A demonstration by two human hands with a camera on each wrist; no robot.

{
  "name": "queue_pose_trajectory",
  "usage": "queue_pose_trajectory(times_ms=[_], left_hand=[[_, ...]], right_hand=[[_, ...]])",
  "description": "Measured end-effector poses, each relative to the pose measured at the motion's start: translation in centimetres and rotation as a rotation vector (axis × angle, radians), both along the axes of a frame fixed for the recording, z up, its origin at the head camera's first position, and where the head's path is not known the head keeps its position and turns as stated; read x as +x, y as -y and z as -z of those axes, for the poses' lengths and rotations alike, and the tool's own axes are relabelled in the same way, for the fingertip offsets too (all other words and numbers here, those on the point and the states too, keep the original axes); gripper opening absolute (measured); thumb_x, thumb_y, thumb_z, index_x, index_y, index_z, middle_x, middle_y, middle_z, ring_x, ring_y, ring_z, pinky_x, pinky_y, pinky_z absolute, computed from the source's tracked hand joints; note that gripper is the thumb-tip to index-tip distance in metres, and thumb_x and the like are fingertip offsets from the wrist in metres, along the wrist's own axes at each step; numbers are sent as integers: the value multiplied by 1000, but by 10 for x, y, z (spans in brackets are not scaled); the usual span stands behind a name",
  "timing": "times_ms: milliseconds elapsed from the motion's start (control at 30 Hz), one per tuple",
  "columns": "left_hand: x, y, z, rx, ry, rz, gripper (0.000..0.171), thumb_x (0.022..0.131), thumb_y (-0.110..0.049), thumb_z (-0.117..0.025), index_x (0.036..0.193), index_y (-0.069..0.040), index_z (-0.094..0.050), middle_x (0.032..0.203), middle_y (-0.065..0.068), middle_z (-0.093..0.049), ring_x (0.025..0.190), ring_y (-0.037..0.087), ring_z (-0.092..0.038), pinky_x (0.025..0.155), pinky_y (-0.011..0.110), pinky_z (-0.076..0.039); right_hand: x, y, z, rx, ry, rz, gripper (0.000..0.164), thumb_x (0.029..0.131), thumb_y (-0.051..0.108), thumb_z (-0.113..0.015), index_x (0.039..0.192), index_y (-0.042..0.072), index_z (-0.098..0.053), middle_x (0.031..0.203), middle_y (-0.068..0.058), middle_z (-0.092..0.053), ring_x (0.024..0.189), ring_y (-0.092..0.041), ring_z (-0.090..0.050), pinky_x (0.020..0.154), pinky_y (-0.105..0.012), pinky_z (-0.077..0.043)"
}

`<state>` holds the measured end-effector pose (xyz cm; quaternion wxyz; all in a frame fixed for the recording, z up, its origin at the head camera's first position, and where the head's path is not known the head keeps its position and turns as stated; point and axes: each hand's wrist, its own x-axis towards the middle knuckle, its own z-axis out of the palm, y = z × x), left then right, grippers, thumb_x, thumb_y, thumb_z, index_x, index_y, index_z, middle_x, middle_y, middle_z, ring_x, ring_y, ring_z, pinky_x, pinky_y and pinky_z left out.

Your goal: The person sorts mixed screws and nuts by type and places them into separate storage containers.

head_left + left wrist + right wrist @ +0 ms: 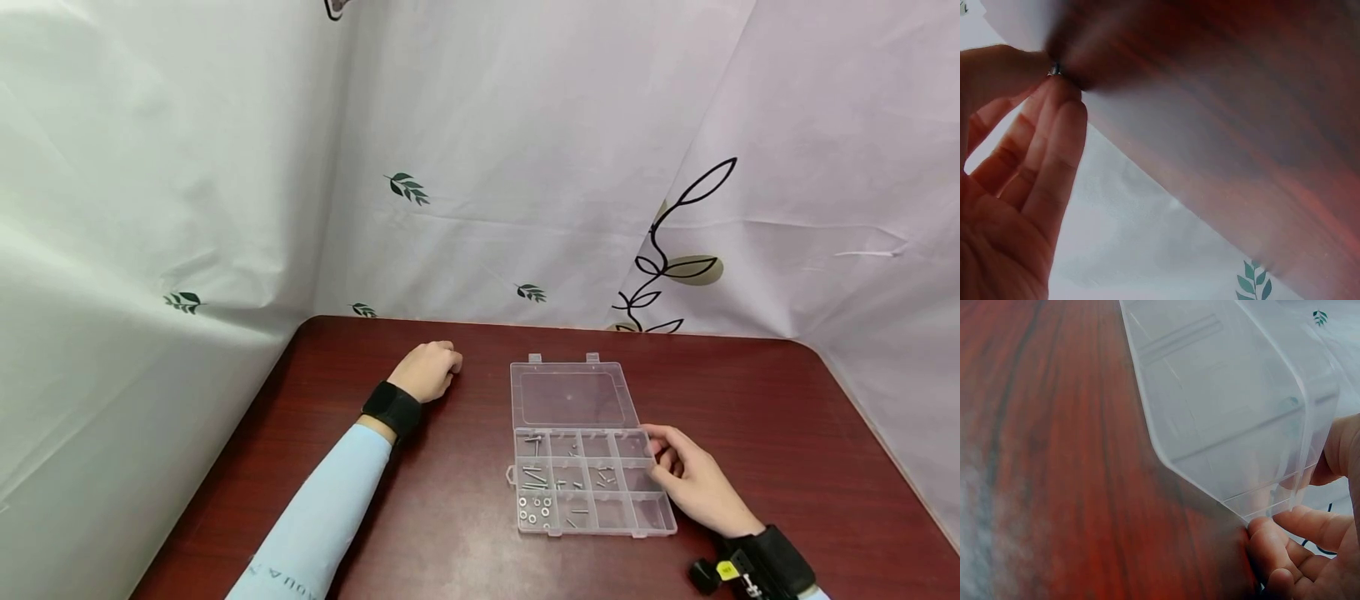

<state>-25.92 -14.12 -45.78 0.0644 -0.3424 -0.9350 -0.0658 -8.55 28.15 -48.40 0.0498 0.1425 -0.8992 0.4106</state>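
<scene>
My left hand point(429, 371) is over the table's far left part, fingers bent. In the left wrist view, its thumb and fingertips pinch a tiny shiny metal part point(1055, 69); I cannot tell its kind, as the fingers cover most of it. A clear plastic compartment box point(606, 442) lies to the right of that hand with its lid point(573, 398) folded back. My right hand point(697, 483) holds the box's right side, fingertips at the wall. In the right wrist view, the thumb and curled fingers point(1269, 544) are at the clear wall's corner.
Washers or nuts point(534, 510) fill the near left compartment. Several screws point(534, 477) lie in the compartments behind and beside it. The dark red wooden table point(442, 492) ends at a pale leaf-print cloth point(480, 167) at the back and sides.
</scene>
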Motion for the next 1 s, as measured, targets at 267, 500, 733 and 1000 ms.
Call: queue_pose_trajectory(times_ms=[267,500,733,1000], left_hand=[[-4,0,4,8,-31,-1,22,83,2,-70,72,-17,-65,74,-3,-59,68,14,-55,61,27,-47],[-9,1,6,7,38,-23,32,75,4,-68,64,-20,-52,62,-5,-47,58,13,-45,54,26,-39],[-8,3,4,18,108,-51,30,73,5,-66,63,-20,-53,61,-3,-48,58,14,-45,53,26,-38],[-4,1,-5,18,122,-94,32,77,10,-63,63,-18,-55,61,-2,-49,58,16,-45,55,27,-39]], right_hand=[[0,0,1,0,-8,-8,49,88,-8,-66,133,7,-56,98,-1,-52,75,-7,-48,63,-23,-38],[-2,-2,4,21,-6,8,50,87,-8,-67,133,7,-56,98,-2,-53,76,-6,-48,63,-23,-39],[-2,-1,4,18,-12,5,50,86,-8,-67,132,8,-56,98,-2,-53,75,-6,-49,63,-22,-39],[0,-1,-1,7,20,2,48,89,-6,-65,134,8,-55,98,-1,-52,75,-7,-48,64,-24,-37]])
